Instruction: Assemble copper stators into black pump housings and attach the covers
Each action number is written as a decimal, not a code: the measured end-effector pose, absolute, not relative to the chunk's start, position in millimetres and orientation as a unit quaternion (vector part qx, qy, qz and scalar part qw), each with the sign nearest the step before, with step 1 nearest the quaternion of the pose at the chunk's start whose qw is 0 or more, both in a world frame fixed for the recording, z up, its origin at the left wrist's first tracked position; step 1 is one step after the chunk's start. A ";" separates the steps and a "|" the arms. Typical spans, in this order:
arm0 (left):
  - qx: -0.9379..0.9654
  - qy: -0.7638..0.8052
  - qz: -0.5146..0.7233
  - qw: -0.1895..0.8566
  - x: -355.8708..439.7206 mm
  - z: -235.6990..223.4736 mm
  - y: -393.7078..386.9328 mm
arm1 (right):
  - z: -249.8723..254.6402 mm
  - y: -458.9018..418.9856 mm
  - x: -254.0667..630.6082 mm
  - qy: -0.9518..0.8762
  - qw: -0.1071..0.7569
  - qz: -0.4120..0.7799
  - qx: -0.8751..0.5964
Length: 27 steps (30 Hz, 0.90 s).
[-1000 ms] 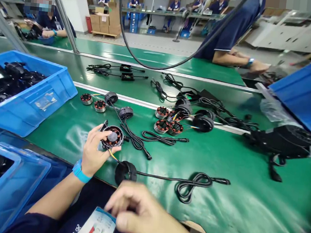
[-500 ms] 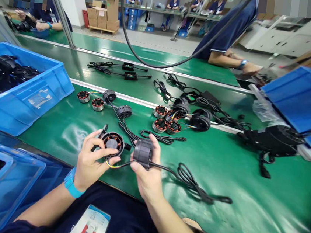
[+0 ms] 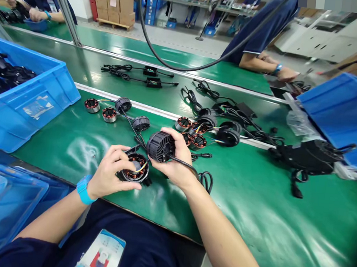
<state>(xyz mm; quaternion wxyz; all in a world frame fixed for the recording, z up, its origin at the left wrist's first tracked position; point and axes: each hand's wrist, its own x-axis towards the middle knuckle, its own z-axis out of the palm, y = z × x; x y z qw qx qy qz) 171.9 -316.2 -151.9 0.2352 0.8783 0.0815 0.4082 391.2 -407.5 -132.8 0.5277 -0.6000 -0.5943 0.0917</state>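
Grips a round motor housing (image 3: 144,175) in the left hand (image 3: 108,175), dark-rimmed, copper-wound around a grey centre, and a ribbed black cap (image 3: 159,147) with curved slots in the right hand (image 3: 180,161). Now shows the cap higher and tilted, slotted face exposed, unlike the earlier side-on view. Clamps the housing between left thumb and fingers, palm inward; wraps right fingers around the cap's side. Trails coloured wires (image 3: 144,165) between both parts. Seems to keep the housing close above the green mat (image 3: 252,217), contact unclear. Beyond, shows loose stators (image 3: 109,115) near a blue bin (image 3: 43,125).
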 end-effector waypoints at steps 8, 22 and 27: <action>0.883 -0.001 0.359 0.302 167.9 -150.4 -293.9 | -108.9 -393.7 396.0 -0.662 0.430 0.302 -0.535; 0.956 -0.050 0.282 0.065 145.9 -129.5 -276.6 | -111.7 -400.6 391.2 -0.701 0.309 0.305 -0.565; 0.963 -0.071 0.238 0.108 146.0 -127.6 -270.7 | -117.2 -392.4 400.3 -0.705 0.334 0.388 -0.491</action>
